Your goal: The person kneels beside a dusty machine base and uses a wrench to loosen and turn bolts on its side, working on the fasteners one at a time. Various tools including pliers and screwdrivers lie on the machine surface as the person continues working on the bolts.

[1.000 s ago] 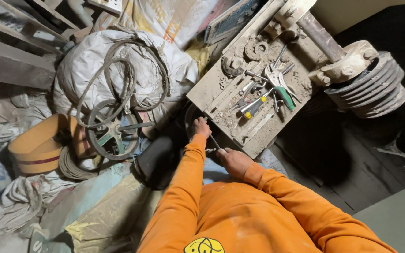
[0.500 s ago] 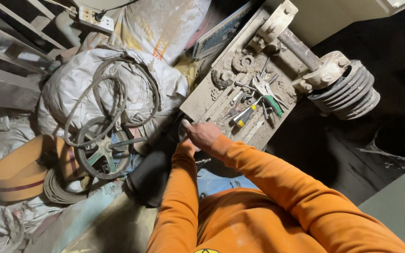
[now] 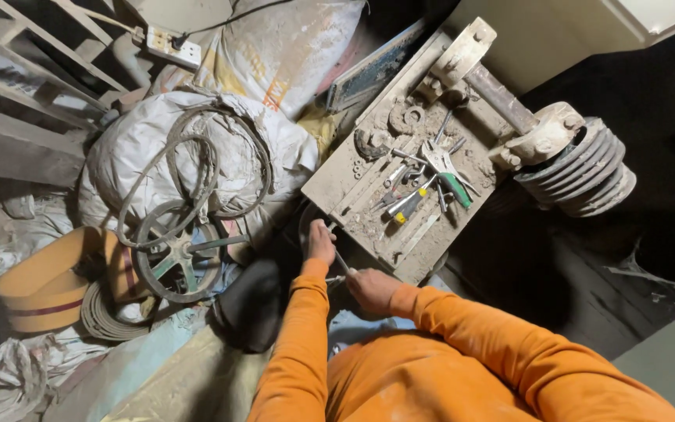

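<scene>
Since half a second ago the left hand [image 3: 320,241] has slid down off the edge of the dusty worktop [image 3: 337,181], and the right hand [image 3: 370,287] has drawn back toward the body, so both now meet just below the worktop's near corner. Between them lies a thin metal rod [image 3: 339,264]. The left grip is curled over the rod's upper end, though whether its fingers close fully round it cannot be told. The right grip pinches the lower end, narrow and tight, beside the orange sleeve [image 3: 298,344].

The rod's long axis runs on a slant, its upper end pointing up and away toward the worktop edge, its lower end pointing back toward the right hand and the person's chest. A short bright piece juts sideways near the right fingertips, too small to make out.

Beyond the left grip, farther up the worktop, lie green-handled pliers [image 3: 450,177] and a screwdriver [image 3: 408,205] among loose bolts. Well to the left of both grips sits a spoked wheel [image 3: 178,259] wound with belts.

Done well, this step probably calls for a steady left hand as anchor while the right works in line with the rod, not across it, so the thin shaft does not bend or slip.
</scene>
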